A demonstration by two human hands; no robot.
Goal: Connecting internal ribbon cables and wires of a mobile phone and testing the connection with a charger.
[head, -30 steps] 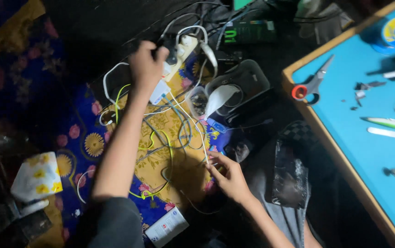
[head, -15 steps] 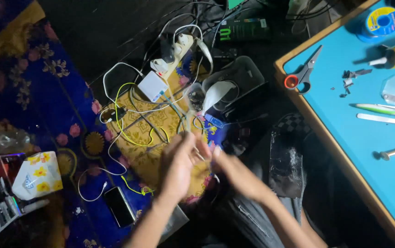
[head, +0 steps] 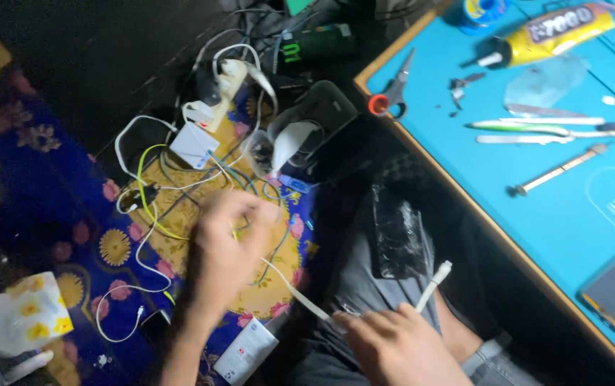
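white cable runs taut between both hands, its plug end sticking up just above the right hand, which is curled closed around it. left hand is blurred, fingers bent and pinching the same cable further along, just over a tangle of wires. beyond the left hand's fingertips lies a white adapter; scissors sit well beyond the right hand.

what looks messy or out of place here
The tangle of white and yellow cables sprawls knotted over the patterned cloth on the floor, round a power strip. The left hand and right hand hold a white cable between them. Tools on the blue mat lie orderly.
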